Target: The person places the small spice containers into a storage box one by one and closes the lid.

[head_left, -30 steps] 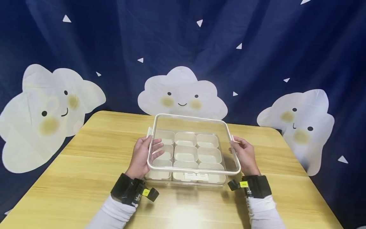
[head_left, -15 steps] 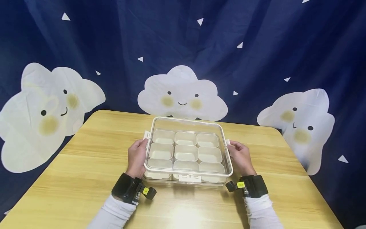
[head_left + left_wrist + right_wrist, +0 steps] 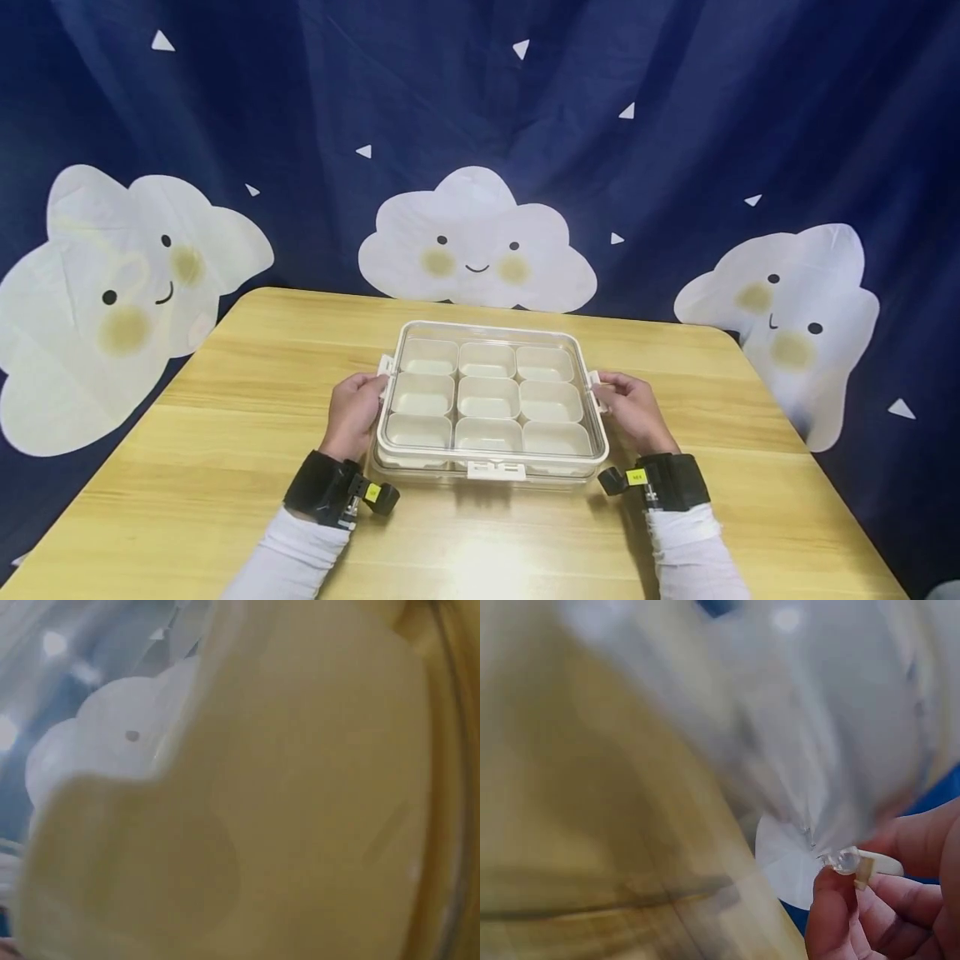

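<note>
A clear lid with a white rim [image 3: 555, 457] lies level over a clear storage box [image 3: 442, 479] on the table. Through it show several cream cups [image 3: 488, 400] in rows. My left hand [image 3: 351, 417] holds the lid's left edge by its white latch [image 3: 386, 367]. On the opposite side, my right hand [image 3: 634, 412] pinches the lid's right latch [image 3: 596, 382]; in the right wrist view, thumb and fingers close on that white latch [image 3: 883, 864]. Whether the lid rests fully on the box cannot be told. A blurred cream surface [image 3: 300, 787] fills most of the left wrist view.
The box stands mid-way on a wooden table [image 3: 225, 433] with rounded far corners. A white front latch [image 3: 496, 472] juts out toward me. Behind the table hangs a dark blue curtain [image 3: 315, 100] with white clouds.
Both hands have lowered the lid from a tilt above the box to nearly level over it, shifting it slightly left. My left fingers, earlier seen through the lid, now lie at its outer edge.
</note>
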The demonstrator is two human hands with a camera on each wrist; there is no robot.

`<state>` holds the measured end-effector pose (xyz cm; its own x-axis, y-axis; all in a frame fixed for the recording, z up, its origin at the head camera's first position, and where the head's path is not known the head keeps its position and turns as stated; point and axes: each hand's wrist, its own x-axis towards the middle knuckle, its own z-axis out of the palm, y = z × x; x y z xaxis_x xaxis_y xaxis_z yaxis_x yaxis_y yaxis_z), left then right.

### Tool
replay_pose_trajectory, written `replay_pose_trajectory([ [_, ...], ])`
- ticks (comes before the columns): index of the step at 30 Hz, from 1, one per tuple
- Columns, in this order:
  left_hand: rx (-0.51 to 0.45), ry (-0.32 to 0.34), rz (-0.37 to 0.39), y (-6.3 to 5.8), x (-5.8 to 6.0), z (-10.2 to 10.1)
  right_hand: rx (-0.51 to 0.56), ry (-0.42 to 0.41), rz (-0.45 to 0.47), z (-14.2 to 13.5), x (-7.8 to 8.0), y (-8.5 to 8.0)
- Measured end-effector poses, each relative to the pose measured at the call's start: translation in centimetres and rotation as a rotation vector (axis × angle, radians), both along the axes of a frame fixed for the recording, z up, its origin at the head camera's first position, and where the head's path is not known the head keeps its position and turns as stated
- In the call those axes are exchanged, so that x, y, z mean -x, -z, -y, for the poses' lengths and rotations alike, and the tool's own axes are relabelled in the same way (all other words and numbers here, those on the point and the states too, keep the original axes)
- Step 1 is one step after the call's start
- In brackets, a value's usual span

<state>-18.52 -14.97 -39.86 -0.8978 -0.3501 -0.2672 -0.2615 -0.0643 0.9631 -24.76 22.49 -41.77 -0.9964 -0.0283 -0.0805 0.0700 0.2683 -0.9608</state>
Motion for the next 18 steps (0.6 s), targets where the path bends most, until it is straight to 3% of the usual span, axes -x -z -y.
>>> replay_pose_trajectory([
  [3, 0.039, 0.007, 0.015, 0.5, 0.1, 0.1, 0.0, -0.001, 0.009, -0.2, 0.1, 0.3],
  [7, 0.019, -0.003, 0.011, 0.7, 0.4, 0.5, 0.058, -0.009, 0.04, -0.5, 0.2, 0.6],
  [11, -0.084, 0.008, -0.028, 0.9, 0.7, 1.0, 0.162, -0.036, 0.106, -0.7, 0.3, 0.7],
  [18, -0.247, 0.107, -0.039, 1.6, 0.9, 2.2, 0.306, -0.076, 0.158, -0.9, 0.4, 1.0],
])
